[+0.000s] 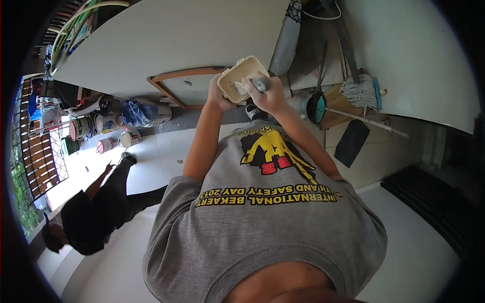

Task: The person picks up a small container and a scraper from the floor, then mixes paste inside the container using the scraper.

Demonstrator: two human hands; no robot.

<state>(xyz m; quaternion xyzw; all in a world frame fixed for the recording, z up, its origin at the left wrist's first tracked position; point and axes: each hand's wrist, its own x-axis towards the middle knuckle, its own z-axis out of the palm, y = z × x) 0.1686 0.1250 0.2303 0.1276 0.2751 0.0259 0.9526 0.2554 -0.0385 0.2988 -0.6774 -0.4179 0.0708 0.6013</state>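
My left hand (221,96) is closed round the near left side of a cream plastic tub (246,64), which is tilted in front of my chest. White paste-like residue shows on the inside of the tub. My right hand (270,96) grips a tool with a rounded grey handle (260,84), held at the tub's right side. The tool's working end reaches towards the inside of the tub, and my fingers hide most of it, so its exact kind cannot be made out.
A pale wall (166,40) stands ahead, with a wood-framed panel (188,82) at its foot. Several buckets (104,122) line the left, near a person in dark clothes (93,217). To the right are a string mop (359,95), a teal-and-black round item (317,107) and a dark mat (352,143).
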